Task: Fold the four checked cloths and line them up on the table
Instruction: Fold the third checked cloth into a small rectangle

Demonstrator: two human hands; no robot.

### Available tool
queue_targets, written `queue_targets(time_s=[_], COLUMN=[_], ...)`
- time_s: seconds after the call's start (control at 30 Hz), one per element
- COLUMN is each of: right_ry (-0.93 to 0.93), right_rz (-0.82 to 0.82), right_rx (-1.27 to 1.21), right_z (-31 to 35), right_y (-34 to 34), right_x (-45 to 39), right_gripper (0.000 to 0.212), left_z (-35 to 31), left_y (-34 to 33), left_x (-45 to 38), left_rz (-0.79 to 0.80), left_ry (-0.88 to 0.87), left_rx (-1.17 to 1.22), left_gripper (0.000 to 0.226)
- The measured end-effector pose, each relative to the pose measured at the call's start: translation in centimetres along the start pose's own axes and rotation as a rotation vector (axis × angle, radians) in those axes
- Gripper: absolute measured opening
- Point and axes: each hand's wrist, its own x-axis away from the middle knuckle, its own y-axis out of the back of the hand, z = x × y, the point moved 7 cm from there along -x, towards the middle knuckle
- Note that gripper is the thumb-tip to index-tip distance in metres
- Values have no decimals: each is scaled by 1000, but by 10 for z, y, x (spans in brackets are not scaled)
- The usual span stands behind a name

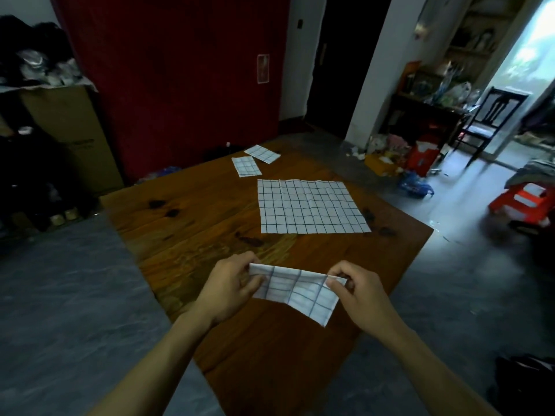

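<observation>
Checked cloth (pixel 295 291), third of four, pinched at both ends by left hand (pixel 232 288) and right hand (pixel 359 295) above the desk (pixel 192 217), mid-fold; next, presumably, another fold.

Two folded cloths (pixel 246 166) (pixel 262 153) lie far, one cloth (pixel 312 207) spread flat, one part-folded cloth (pixel 297 289) held nearest.

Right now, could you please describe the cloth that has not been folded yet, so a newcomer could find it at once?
Start at the wooden table. Near its middle lies the unfolded cloth, flat and fully spread. It is far larger than the two small folded cloths at the far end, and no hand touches it.
</observation>
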Motion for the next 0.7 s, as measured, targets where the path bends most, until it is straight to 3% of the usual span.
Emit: queue_targets(time_s=[0.27, 0.37, 0.7], right_ry=[71, 115, 145], right_rz=[28, 28, 68], right_rx=[-159, -207, -258], right_z=[20, 35, 100], right_y=[5, -7, -68], right_x=[-12, -14, -19], right_gripper=[2, 4, 6], left_z=[-23, -28, 17], left_y=[25, 43, 109], left_x=[42, 63, 116], left_rz=[-142, -243, -401], left_ry=[211, 275, 341], left_rx=[83, 10, 99], left_gripper=[4, 15, 12])
